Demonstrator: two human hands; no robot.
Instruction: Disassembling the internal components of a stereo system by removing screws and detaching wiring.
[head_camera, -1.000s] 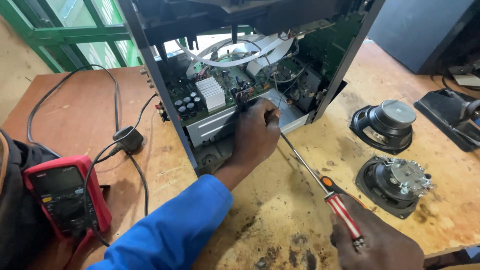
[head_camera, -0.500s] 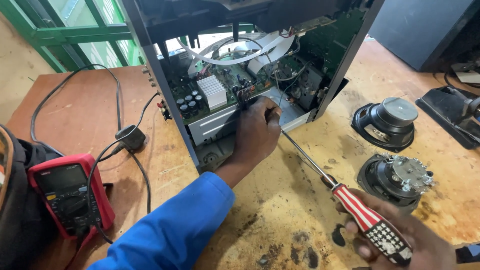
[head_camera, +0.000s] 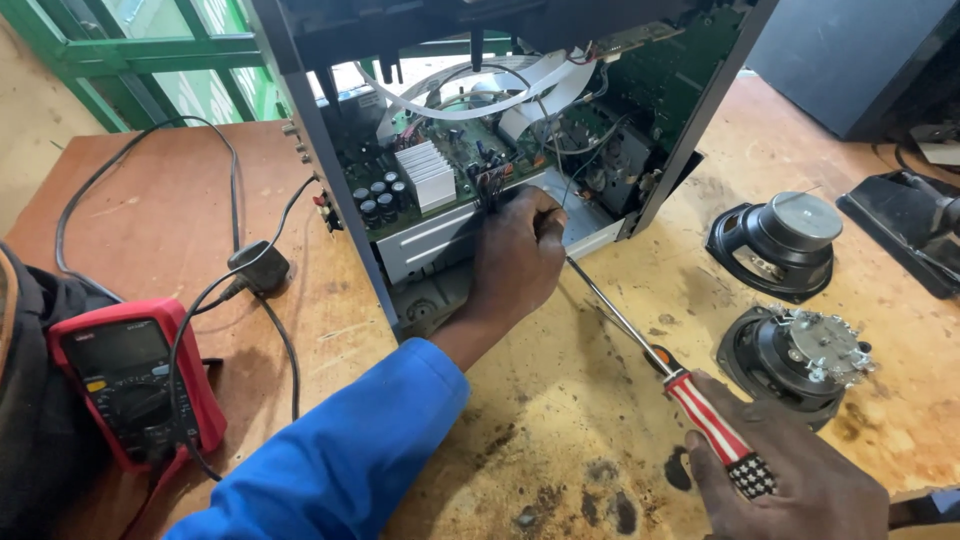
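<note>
An opened black electronics chassis (head_camera: 345, 215) stands on the wooden bench (head_camera: 560, 400), its green circuit board (head_camera: 450, 165) with capacitors, a silver heatsink and white ribbon cables exposed. My left hand (head_camera: 515, 260), in a blue sleeve, reaches into the chassis and pinches a small bundle of wires at the board's front edge. My right hand (head_camera: 790, 475) grips the red-and-white striped handle of a long screwdriver (head_camera: 665, 365). Its shaft points up-left toward the chassis, the tip hidden behind my left hand.
A red multimeter (head_camera: 135, 385) lies at the left, its black leads (head_camera: 215, 290) looping over the bench. Two loose speaker drivers (head_camera: 780, 245) (head_camera: 800, 355) sit at the right, and black equipment (head_camera: 905, 240) lies beyond them. A green window frame (head_camera: 150, 55) is behind.
My right hand has slid up into view along the screwdriver handle. The view has shifted slightly. My left hand stays at the wires.
</note>
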